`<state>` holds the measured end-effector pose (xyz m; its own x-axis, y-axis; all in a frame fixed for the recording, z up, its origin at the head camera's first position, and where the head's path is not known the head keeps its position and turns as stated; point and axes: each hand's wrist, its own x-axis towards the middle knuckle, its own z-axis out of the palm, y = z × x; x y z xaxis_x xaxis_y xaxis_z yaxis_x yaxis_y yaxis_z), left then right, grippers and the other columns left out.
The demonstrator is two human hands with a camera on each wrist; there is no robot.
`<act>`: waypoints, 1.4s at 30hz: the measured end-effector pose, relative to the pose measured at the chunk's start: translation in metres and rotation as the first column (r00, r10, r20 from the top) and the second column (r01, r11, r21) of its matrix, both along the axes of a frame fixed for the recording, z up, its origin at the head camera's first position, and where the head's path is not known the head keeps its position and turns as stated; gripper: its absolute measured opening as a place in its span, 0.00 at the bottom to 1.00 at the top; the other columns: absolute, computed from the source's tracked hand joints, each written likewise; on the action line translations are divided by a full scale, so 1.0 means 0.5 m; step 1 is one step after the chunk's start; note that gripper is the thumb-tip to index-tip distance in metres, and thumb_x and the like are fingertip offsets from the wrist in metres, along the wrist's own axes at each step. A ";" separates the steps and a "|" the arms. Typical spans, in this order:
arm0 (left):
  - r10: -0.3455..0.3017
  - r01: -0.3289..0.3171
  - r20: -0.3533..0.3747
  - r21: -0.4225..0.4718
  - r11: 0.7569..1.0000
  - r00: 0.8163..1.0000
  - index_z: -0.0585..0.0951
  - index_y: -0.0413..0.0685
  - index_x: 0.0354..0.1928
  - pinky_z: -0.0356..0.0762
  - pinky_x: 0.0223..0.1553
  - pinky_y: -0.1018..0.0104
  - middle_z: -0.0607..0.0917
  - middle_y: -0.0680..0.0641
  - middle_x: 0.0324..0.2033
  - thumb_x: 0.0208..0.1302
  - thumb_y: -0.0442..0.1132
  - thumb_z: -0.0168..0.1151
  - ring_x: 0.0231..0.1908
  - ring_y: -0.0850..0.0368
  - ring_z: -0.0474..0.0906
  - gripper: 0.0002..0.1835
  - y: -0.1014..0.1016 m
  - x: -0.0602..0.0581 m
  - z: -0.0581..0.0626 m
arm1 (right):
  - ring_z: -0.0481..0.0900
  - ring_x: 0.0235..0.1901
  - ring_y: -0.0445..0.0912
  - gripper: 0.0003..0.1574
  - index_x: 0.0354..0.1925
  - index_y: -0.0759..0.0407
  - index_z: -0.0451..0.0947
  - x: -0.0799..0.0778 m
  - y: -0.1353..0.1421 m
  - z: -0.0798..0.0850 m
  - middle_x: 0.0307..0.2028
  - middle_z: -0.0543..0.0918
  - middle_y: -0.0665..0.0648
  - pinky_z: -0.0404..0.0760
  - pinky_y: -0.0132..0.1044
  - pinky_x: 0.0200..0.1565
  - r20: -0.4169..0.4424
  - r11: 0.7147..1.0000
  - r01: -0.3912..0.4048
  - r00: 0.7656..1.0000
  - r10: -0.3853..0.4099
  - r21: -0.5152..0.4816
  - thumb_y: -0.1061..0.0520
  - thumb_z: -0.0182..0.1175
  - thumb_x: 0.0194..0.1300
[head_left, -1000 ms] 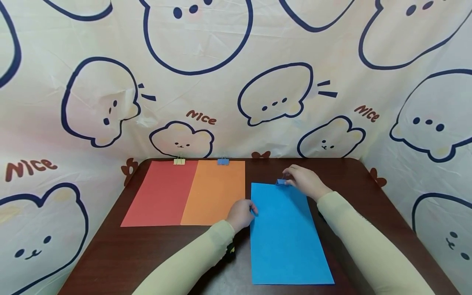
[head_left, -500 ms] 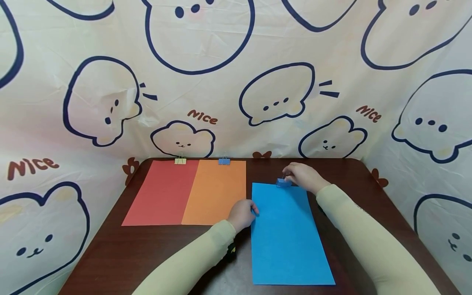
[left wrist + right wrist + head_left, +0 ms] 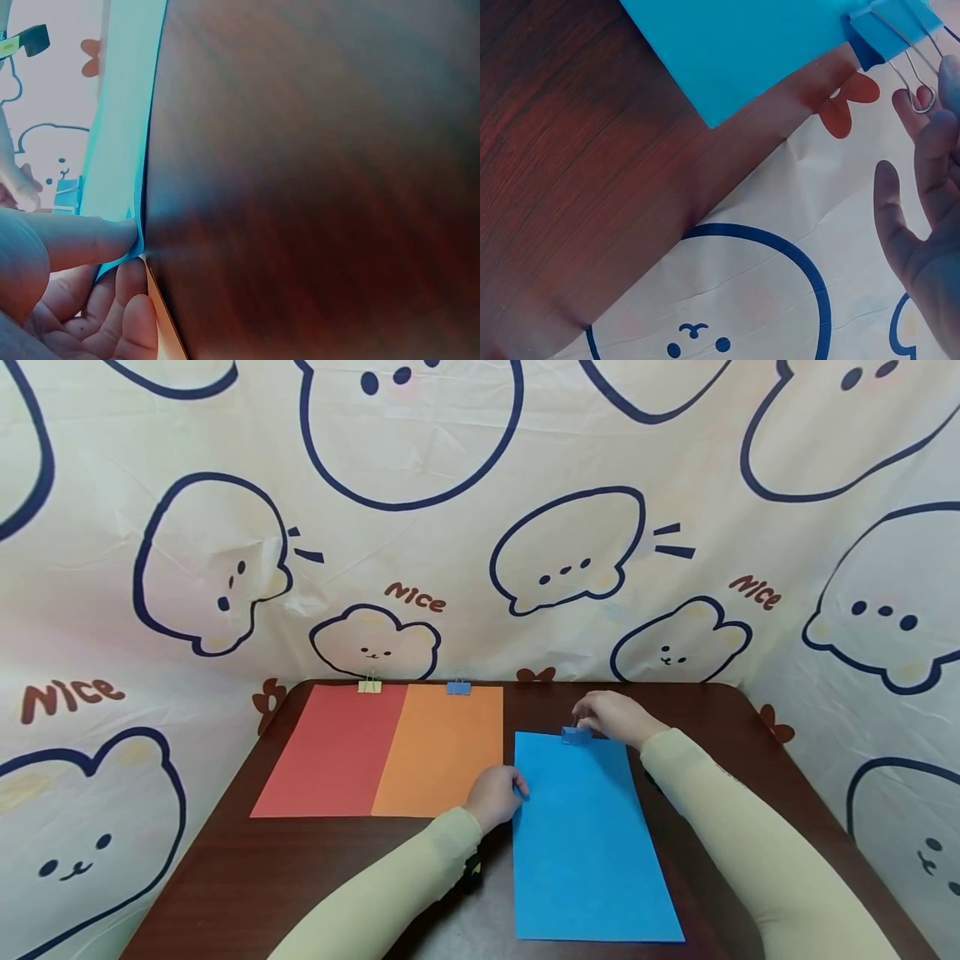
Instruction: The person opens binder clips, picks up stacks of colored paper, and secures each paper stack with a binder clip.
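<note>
A sheet of blue paper is held over the right half of the table. My left hand pinches its left edge, the thumb on one face and the fingers on the other in the left wrist view. At its far edge is a blue binder clip. My right hand holds this clip by its wire handles, which stick out past the paper in the right wrist view. The right hand is partly cut off at that view's edge.
A red sheet and an orange sheet lie side by side on the dark wooden table. A yellow clip and another blue clip sit at their far edges. A cartoon-printed cloth hangs behind.
In my right hand the blue binder clip has tipped slightly and now shows more of its flat side at the paper's far edge. My left hand keeps its pinch on the paper.
</note>
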<state>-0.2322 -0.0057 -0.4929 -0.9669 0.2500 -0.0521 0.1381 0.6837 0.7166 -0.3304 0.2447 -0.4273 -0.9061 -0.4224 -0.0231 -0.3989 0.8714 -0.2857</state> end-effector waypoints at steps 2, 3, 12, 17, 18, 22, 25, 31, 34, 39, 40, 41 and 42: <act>0.004 -0.004 0.001 0.005 1.000 1.000 0.83 0.45 0.30 0.79 0.32 0.61 0.85 0.46 0.38 0.66 0.25 0.64 0.35 0.53 0.76 0.09 0.001 0.000 0.000 | 0.84 0.53 0.55 0.18 0.57 0.60 0.83 -0.001 0.002 -0.002 0.54 0.85 0.60 0.82 0.52 0.58 0.007 1.000 -0.011 1.000 0.011 0.002 0.53 0.62 0.75; 0.006 -0.006 0.002 0.007 1.000 1.000 0.83 0.45 0.30 0.79 0.32 0.61 0.85 0.46 0.38 0.66 0.25 0.64 0.36 0.52 0.76 0.09 0.001 0.000 0.000 | 0.84 0.53 0.55 0.18 0.57 0.60 0.83 -0.001 0.003 -0.003 0.54 0.85 0.60 0.82 0.52 0.58 0.013 1.000 -0.014 1.000 0.014 0.001 0.53 0.62 0.75; 0.004 -0.004 0.004 0.005 1.000 1.000 0.84 0.44 0.32 0.81 0.35 0.59 0.86 0.45 0.39 0.66 0.24 0.63 0.37 0.52 0.77 0.09 0.001 -0.001 0.002 | 0.84 0.52 0.53 0.18 0.58 0.59 0.82 -0.001 0.006 -0.015 0.52 0.85 0.57 0.82 0.52 0.58 0.043 0.999 -0.040 0.998 0.039 0.007 0.53 0.63 0.74; 0.001 -0.001 0.011 -0.004 1.000 1.000 0.85 0.44 0.32 0.82 0.36 0.58 0.86 0.45 0.41 0.66 0.24 0.63 0.38 0.51 0.78 0.09 0.001 -0.002 0.000 | 0.84 0.52 0.53 0.19 0.58 0.59 0.82 0.002 0.008 -0.017 0.52 0.85 0.57 0.82 0.52 0.58 0.053 0.999 -0.035 0.998 0.034 0.015 0.53 0.63 0.74; 0.000 0.000 0.013 -0.006 1.000 1.000 0.85 0.44 0.32 0.81 0.36 0.58 0.87 0.45 0.41 0.66 0.24 0.63 0.38 0.52 0.78 0.09 0.001 -0.002 0.000 | 0.84 0.52 0.53 0.19 0.58 0.59 0.82 0.002 0.009 -0.018 0.52 0.85 0.57 0.82 0.52 0.58 0.054 0.999 -0.035 0.998 0.034 0.017 0.53 0.64 0.73; -0.004 0.004 0.017 -0.014 1.000 1.000 0.85 0.45 0.32 0.80 0.34 0.60 0.87 0.45 0.42 0.66 0.24 0.63 0.37 0.52 0.78 0.09 0.001 -0.003 0.001 | 0.84 0.53 0.53 0.20 0.59 0.59 0.82 0.001 0.007 -0.020 0.52 0.85 0.57 0.82 0.51 0.58 0.054 0.998 -0.052 0.997 0.049 0.041 0.52 0.64 0.73; -0.004 0.004 0.021 -0.013 1.000 1.000 0.85 0.45 0.33 0.80 0.33 0.60 0.87 0.44 0.43 0.66 0.24 0.62 0.37 0.52 0.77 0.09 0.001 -0.003 0.001 | 0.84 0.53 0.53 0.21 0.60 0.59 0.81 0.003 0.007 -0.020 0.52 0.84 0.57 0.82 0.51 0.58 0.053 0.996 -0.064 0.997 0.061 0.058 0.52 0.64 0.73; -0.001 0.001 0.030 0.000 1.000 1.000 0.85 0.44 0.33 0.80 0.34 0.60 0.87 0.44 0.44 0.67 0.24 0.62 0.37 0.52 0.77 0.09 0.000 -0.002 0.001 | 0.83 0.54 0.54 0.24 0.62 0.61 0.79 0.010 0.005 -0.019 0.54 0.83 0.58 0.81 0.52 0.59 0.058 0.994 -0.083 0.995 0.078 0.075 0.51 0.63 0.74; -0.001 0.001 0.036 0.005 1.000 0.999 0.85 0.44 0.34 0.80 0.33 0.60 0.87 0.43 0.45 0.67 0.24 0.62 0.37 0.52 0.77 0.09 0.000 -0.001 0.001 | 0.83 0.56 0.55 0.26 0.64 0.60 0.79 0.012 0.004 -0.021 0.55 0.83 0.58 0.80 0.52 0.61 0.066 0.993 -0.081 0.995 0.076 0.081 0.49 0.63 0.74; 0.000 0.000 0.037 -0.002 1.000 0.999 0.85 0.44 0.34 0.79 0.33 0.61 0.87 0.43 0.46 0.66 0.24 0.62 0.38 0.51 0.77 0.09 0.001 -0.002 -0.001 | 0.82 0.57 0.55 0.28 0.64 0.59 0.79 0.010 0.002 -0.023 0.56 0.83 0.59 0.80 0.53 0.61 0.077 0.996 -0.059 0.996 0.054 0.065 0.49 0.66 0.71; 0.001 -0.001 0.038 -0.002 1.000 0.999 0.85 0.45 0.34 0.79 0.33 0.61 0.87 0.43 0.46 0.66 0.24 0.62 0.39 0.51 0.77 0.09 0.001 -0.002 -0.001 | 0.82 0.57 0.56 0.28 0.64 0.60 0.78 0.010 0.002 -0.023 0.56 0.83 0.60 0.80 0.53 0.61 0.081 0.997 -0.055 0.995 0.051 0.058 0.49 0.67 0.71; 0.001 -0.001 0.037 -0.001 1.000 0.999 0.85 0.45 0.34 0.79 0.33 0.61 0.87 0.43 0.46 0.66 0.24 0.62 0.39 0.51 0.77 0.09 0.001 -0.002 -0.002 | 0.82 0.57 0.56 0.29 0.64 0.60 0.78 0.010 0.003 -0.024 0.56 0.83 0.60 0.80 0.53 0.61 0.085 0.997 -0.049 0.995 0.045 0.052 0.49 0.67 0.71; 0.000 0.000 0.037 -0.001 1.000 0.999 0.85 0.45 0.34 0.79 0.33 0.61 0.87 0.43 0.47 0.67 0.24 0.62 0.39 0.51 0.77 0.09 0.001 -0.002 -0.003 | 0.82 0.58 0.56 0.30 0.65 0.60 0.78 0.010 0.003 -0.025 0.57 0.82 0.61 0.80 0.54 0.61 0.089 0.998 -0.043 0.995 0.039 0.045 0.49 0.67 0.71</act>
